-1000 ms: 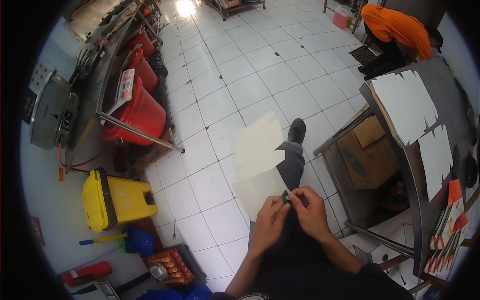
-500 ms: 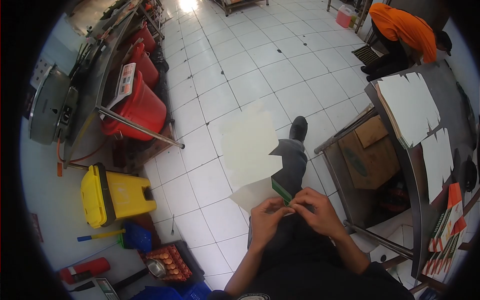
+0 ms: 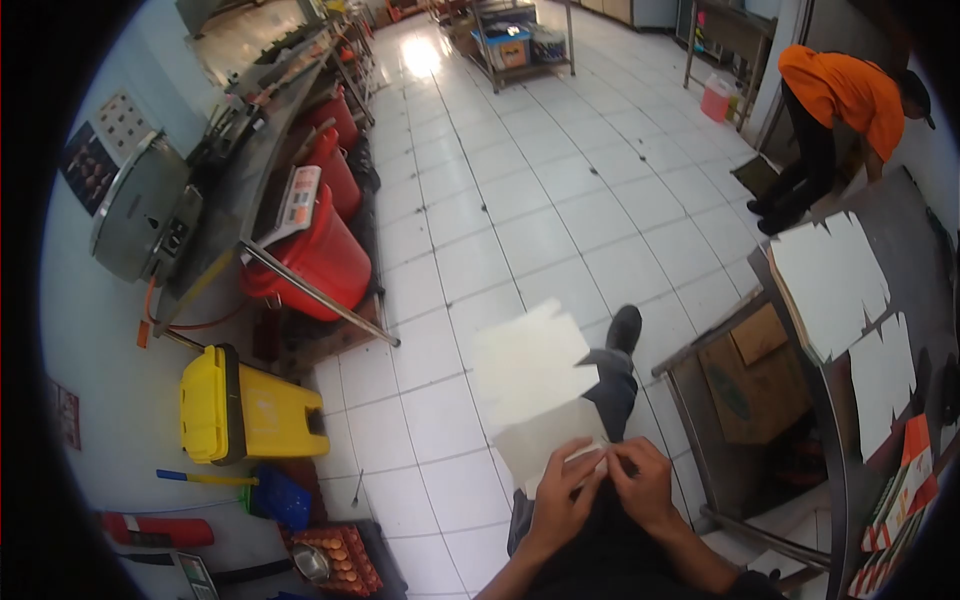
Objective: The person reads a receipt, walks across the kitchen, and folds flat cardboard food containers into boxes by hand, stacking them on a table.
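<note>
A pale cardboard box blank (image 3: 532,362), part folded with its inner side towards me, lies over my lap and leg. My left hand (image 3: 566,500) has its fingers closed on the near edge of the blank. Beside it, my right hand (image 3: 643,485) pinches the same near corner, and the two hands' fingertips almost meet. The exact fold between the fingertips is hidden. To my right, flat white blanks (image 3: 832,285) lie stacked on a dark table (image 3: 835,420), with another blank (image 3: 882,385) nearer me. Red, white and green printed cartons (image 3: 905,485) sit at its near end.
Left are a yellow bin (image 3: 270,405), red tubs (image 3: 325,260) under a metal counter (image 3: 235,170), a blue dustpan (image 3: 280,495) and a tray of eggs (image 3: 345,560). A bending person in an orange shirt (image 3: 845,100) is at far right. A wheeled-looking rack (image 3: 520,50) stands far ahead.
The view has tilted up, so everything sits lower. The green printed flap between my fingers is out of sight now, and the blank's near panel is raised more. Both hands remain on the blank.
</note>
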`<state>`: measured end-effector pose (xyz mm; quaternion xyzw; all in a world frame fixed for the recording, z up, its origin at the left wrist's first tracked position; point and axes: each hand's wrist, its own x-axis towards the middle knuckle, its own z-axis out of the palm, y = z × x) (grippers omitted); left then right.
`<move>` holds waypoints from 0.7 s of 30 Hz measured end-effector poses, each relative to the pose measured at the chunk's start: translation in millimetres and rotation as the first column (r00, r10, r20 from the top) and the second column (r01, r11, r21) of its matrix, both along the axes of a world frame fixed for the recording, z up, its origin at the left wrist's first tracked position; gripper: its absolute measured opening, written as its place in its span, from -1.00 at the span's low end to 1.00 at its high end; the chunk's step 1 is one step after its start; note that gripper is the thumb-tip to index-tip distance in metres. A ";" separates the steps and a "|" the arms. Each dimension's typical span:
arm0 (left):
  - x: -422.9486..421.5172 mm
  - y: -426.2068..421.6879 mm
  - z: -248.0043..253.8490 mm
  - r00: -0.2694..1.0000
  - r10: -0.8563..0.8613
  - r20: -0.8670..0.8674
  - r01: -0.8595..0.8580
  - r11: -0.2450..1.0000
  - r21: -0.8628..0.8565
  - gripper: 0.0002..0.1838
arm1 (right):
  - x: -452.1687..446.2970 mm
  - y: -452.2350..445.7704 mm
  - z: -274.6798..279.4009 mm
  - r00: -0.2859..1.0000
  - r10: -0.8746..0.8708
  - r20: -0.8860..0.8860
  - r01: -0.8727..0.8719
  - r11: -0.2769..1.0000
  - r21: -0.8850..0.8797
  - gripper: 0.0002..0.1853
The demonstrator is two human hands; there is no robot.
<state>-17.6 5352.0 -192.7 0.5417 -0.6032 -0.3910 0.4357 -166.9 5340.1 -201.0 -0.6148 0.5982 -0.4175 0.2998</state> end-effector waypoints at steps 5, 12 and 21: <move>14.2 -10.3 6.7 0.702 0.629 0.333 -0.581 0.777 -0.242 -0.60 | -3.9 -1.9 -10.4 0.986 -0.143 0.085 0.143 0.990 0.001 -0.92; 29.1 1.9 -45.2 0.946 0.311 -0.095 -0.290 0.938 0.191 -0.74 | 23.6 4.2 40.2 0.978 -0.201 -0.049 0.174 0.930 -0.325 -0.79; 36.9 3.0 -22.8 0.768 0.309 -0.561 0.061 0.836 0.545 -0.71 | 16.3 13.0 1.5 0.956 0.266 -0.124 -0.281 0.952 -0.122 -0.83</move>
